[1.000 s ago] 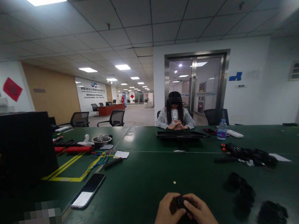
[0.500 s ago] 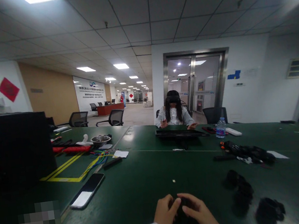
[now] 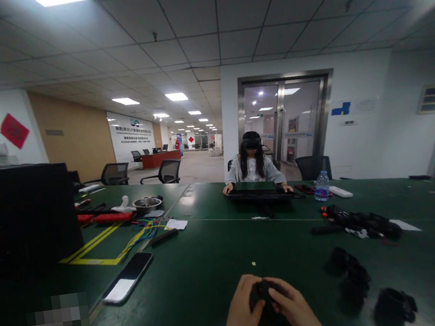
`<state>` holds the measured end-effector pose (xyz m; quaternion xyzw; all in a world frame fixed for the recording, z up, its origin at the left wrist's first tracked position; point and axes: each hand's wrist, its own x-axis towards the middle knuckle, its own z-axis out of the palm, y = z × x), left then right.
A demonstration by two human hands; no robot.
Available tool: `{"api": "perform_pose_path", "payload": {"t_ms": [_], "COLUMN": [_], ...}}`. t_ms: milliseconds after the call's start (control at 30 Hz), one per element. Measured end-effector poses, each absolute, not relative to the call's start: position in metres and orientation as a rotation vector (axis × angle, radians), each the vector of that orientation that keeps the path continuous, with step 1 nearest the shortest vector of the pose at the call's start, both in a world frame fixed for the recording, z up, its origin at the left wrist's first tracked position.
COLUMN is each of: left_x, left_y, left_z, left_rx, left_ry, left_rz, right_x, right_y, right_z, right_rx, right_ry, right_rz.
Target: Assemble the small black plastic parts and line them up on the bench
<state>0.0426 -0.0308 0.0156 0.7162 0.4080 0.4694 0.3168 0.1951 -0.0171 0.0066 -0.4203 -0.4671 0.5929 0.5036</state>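
Close to the table's near edge, my left hand and my right hand meet around a small dark object. Fingers of both hands are closed on it; it looks black and rounded, but its kind is hidden by the fingers and the dim light. Just beyond my fingertips a tiny pale square lies on the green table. Several black strap-like pieces rest to the right of my right hand, with another black curled piece nearer to me.
A phone lies at left, near coloured wires and a metal bowl. A black box-like case stands far left. Opposite, a person in a headset has both hands on a tilted black monitor. A water bottle stands right.
My hands turn the small dark object; it was hidden half a second ago and shows again between my fingers. The person opposite has unclasped their hands and placed them on the monitor.
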Motion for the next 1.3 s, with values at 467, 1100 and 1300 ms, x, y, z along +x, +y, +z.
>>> {"api": "perform_pose_path", "payload": {"t_ms": [467,1100,1300], "left_x": [0.044,0.042,0.041], "left_y": [-0.026,-0.028,-0.027], "left_z": [0.013,0.015,0.014], "left_rx": [1.800,1.942,1.921], "left_ry": [1.253,1.051,1.189], "left_rz": [1.167,1.276,1.254], "right_x": [0.195,0.193,0.194], "right_y": [-0.020,-0.022,-0.023], "right_z": [0.011,0.018,0.016], "right_rx": [-1.010,-1.020,-1.000], "right_ry": [-1.274,-1.126,-1.204], "right_rz": [1.365,1.447,1.428]}}
